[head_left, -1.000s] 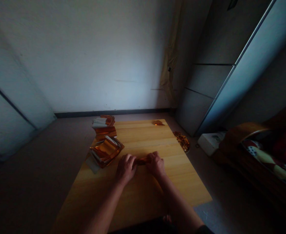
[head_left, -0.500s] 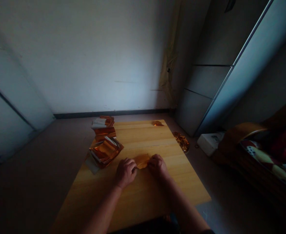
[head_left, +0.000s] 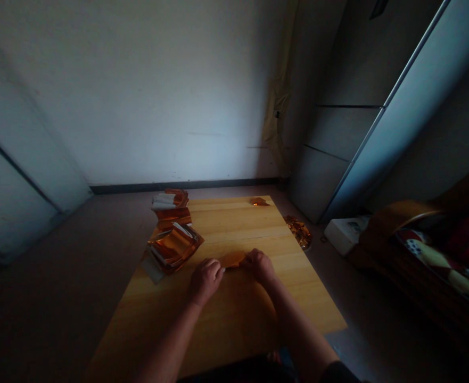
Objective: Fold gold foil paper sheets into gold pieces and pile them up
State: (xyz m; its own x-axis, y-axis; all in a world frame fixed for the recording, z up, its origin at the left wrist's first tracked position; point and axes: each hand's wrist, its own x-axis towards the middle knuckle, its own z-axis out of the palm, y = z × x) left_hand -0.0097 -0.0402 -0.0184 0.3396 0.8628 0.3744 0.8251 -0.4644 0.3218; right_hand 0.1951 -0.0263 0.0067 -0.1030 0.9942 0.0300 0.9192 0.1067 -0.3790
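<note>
Between my hands, just over the wooden table (head_left: 242,314), is a small piece of orange-gold foil paper (head_left: 233,259), narrow and apparently folded. My left hand (head_left: 207,276) pinches its left end, fingers closed with the thumb along the near edge. The right end is gripped by my right hand (head_left: 259,264), whose curled fingers hide that part of the paper. To the left of my left hand lies a loose stack of shiny copper-coloured foil sheets (head_left: 177,246), some showing white backs. A folded foil piece (head_left: 260,202) rests at the table's far right corner.
More foil sheets (head_left: 172,215) and a bundle (head_left: 170,199) lie at the far left. Beyond the table's right edge sits a heap of folded foil (head_left: 299,232), near a white box (head_left: 343,234). A wooden armchair (head_left: 402,213) stands right; a refrigerator (head_left: 338,133) stands behind.
The foil paper between my hands looks narrower than before, its near edge now straighter. My right hand has shifted slightly up; my left hand has barely moved.
</note>
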